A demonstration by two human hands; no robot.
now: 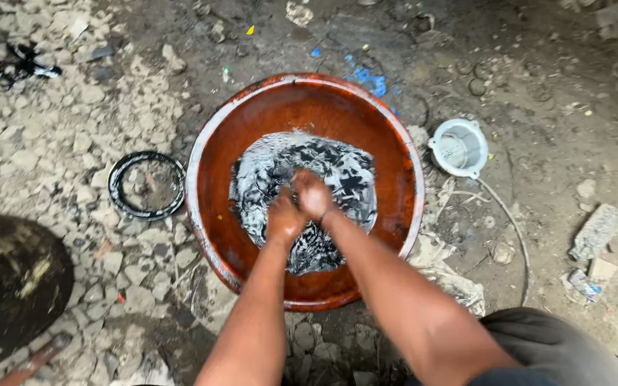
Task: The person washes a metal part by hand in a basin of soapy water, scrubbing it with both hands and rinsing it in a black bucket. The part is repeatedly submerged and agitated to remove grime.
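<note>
Two bare hands meet in the middle of a big round basin (212,154). The basin is red-brown inside and has a pale rim. It sits on rough, stony ground (59,136). At the bottom of the basin is a pool of dark water (266,168) with white foam and black swirls on it.

The left hand (284,216) and the right hand (313,194) are pressed close together, touching each other, just at the top of the water. Both look curled up like fists. I cannot tell if they hold something between them, because the hands are blurry and the foam hides what is under them. Both arms reach in from the bottom edge of the view.

Left of the basin, very near its rim, a black ring (146,185) lies flat on the stones. Right of the basin, a small white plastic cup thing (459,147) lies on the dirt. A thin wire (513,221) curves along the ground below it. Some blue bits (368,77) lie on the ground behind the basin. A dark round lump (12,286) sits far to the left. A grey knee (548,347) shows at the bottom right.
</note>
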